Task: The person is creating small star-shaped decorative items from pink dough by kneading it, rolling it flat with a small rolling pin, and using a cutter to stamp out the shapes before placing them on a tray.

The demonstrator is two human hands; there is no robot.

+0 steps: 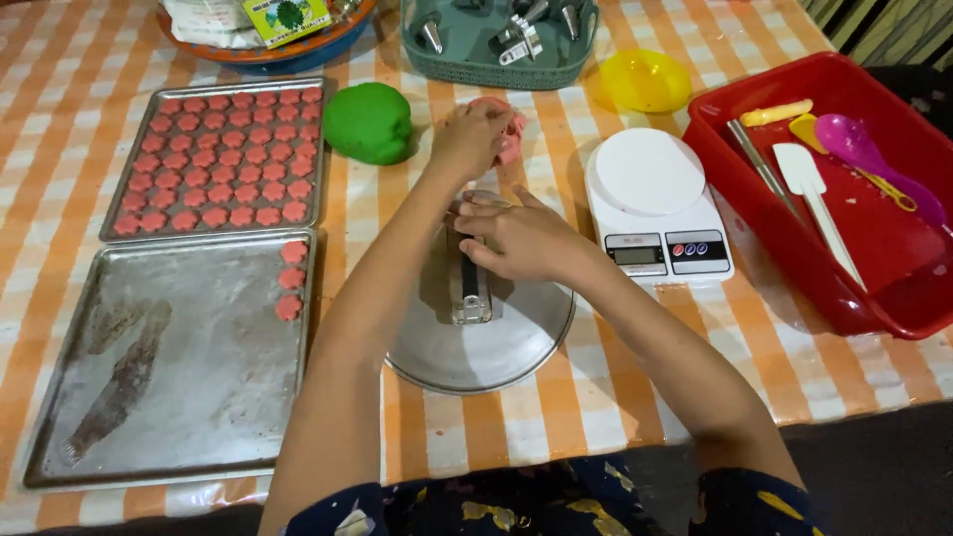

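My left hand [469,139] reaches forward and closes on a lump of pink dough [510,135] lying on the table beyond a round metal plate [516,347]. On that plate lies a metal cookie press [471,288], and my right hand [521,240] grips its upper end. A ball of green dough [368,122] sits just left of the pink lump. Further left, an upper baking tray [210,159] is filled with several pink flower-shaped cookies. The lower tray [179,397] holds three pink cookies [291,280] along its right edge.
A white digital kitchen scale [655,203] stands right of the plate. A red tub [893,278] at the far right holds spatulas and a purple spoon. A yellow bowl [645,79], a green basket of metal nozzles [496,45] and a round tray sit at the back.
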